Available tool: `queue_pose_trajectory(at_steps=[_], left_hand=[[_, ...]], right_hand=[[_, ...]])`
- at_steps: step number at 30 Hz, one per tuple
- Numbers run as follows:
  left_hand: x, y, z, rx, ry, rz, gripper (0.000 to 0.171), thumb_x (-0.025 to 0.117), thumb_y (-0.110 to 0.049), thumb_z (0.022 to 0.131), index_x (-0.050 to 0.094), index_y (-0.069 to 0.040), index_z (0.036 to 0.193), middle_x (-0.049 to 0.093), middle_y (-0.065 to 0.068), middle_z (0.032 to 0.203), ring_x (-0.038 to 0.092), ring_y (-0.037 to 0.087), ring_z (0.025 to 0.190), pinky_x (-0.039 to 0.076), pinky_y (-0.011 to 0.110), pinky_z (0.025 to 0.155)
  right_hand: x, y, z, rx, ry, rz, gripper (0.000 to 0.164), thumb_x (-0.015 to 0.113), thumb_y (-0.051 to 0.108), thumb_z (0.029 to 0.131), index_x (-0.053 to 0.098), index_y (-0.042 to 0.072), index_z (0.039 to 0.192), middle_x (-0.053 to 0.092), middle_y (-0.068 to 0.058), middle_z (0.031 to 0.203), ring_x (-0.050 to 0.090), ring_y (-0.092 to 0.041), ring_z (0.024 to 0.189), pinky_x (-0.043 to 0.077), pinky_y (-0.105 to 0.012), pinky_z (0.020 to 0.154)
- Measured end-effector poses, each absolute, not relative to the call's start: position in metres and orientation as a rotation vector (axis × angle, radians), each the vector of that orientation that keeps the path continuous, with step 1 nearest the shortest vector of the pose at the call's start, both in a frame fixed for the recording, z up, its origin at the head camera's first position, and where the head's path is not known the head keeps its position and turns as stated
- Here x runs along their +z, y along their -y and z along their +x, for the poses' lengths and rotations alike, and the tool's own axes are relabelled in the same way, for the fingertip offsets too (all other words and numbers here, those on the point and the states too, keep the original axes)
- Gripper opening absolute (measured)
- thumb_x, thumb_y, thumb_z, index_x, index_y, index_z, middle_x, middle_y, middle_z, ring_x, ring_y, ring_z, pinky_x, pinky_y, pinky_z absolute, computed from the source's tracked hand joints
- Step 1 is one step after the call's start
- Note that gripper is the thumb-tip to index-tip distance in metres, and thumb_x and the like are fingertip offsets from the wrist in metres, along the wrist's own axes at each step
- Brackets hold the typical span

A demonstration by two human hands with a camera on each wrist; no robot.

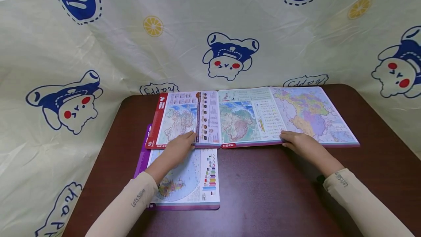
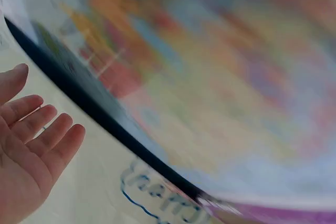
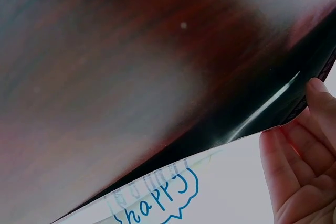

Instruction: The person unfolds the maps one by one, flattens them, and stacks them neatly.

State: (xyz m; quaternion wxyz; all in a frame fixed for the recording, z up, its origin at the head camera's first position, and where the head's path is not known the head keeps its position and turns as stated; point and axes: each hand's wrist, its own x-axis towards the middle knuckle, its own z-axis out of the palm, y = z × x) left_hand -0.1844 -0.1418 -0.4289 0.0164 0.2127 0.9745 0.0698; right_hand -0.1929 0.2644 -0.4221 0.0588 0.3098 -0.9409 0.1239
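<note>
A long fold-out map (image 1: 238, 120) with a red left border lies spread across the far part of the table. My left hand (image 1: 179, 147) is over its left panel, fingertips by the front edge; in the left wrist view its fingers (image 2: 65, 137) are straight and spread. Under that panel a second map (image 1: 207, 175) with a purple border sticks out toward me. My right hand (image 1: 300, 143) is at the front edge of the fold-out map, near the fold of the right panel. In the right wrist view, thumb and fingers (image 3: 299, 177) pinch the edge.
The dark brown table (image 1: 256, 185) has a glossy top with rounded far corners. Right behind it hangs a pale curtain (image 1: 184, 57) printed with blue cartoon figures and orange slices. The fold-out map reaches close to the table's far edge.
</note>
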Motion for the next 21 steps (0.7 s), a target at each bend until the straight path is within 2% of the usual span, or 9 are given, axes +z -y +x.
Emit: queue_pose_trajectory(at_steps=[5, 10, 15, 21], left_hand=[[-0.426, 0.175, -0.185, 0.365, -3.079, 0.478, 0.052, 0.063, -0.022, 0.085, 0.044, 0.0, 0.128, 0.047, 0.018, 0.125, 0.046, 0.034, 0.112, 0.041, 0.046, 0.089], [-0.419, 0.211, -0.175, 0.575, -3.027, 0.155, 0.059, 0.064, -0.025, 0.083, 0.039, 0.004, 0.128, 0.043, 0.025, 0.12, 0.043, 0.038, 0.107, 0.041, 0.053, 0.084], [-0.417, 0.241, -0.159, 0.641, -2.958, -0.089, 0.066, 0.068, -0.026, 0.079, 0.035, 0.01, 0.123, 0.039, 0.029, 0.109, 0.04, 0.04, 0.095, 0.044, 0.055, 0.076], [-0.419, 0.257, -0.146, 0.676, -2.824, -0.266, 0.07, 0.072, -0.028, 0.076, 0.032, 0.013, 0.117, 0.04, 0.028, 0.098, 0.049, 0.04, 0.086, 0.047, 0.053, 0.072]], right_hand=[[-0.422, -0.264, -0.193, 0.379, 2.856, 0.937, 0.029, 0.066, 0.002, 0.078, 0.061, -0.007, 0.106, 0.058, -0.025, 0.109, 0.054, -0.038, 0.102, 0.042, -0.049, 0.084], [-0.423, -0.263, -0.193, 0.376, 2.85, 0.928, 0.029, 0.066, 0.002, 0.078, 0.062, -0.007, 0.105, 0.058, -0.025, 0.109, 0.054, -0.038, 0.101, 0.042, -0.049, 0.084], [-0.424, -0.263, -0.192, 0.38, 2.843, 0.935, 0.028, 0.066, 0.001, 0.078, 0.062, -0.007, 0.104, 0.058, -0.025, 0.108, 0.054, -0.038, 0.101, 0.042, -0.05, 0.084], [-0.423, -0.262, -0.192, 0.38, 2.837, 0.931, 0.029, 0.067, 0.001, 0.077, 0.062, -0.008, 0.105, 0.058, -0.025, 0.108, 0.054, -0.038, 0.101, 0.042, -0.05, 0.084]])
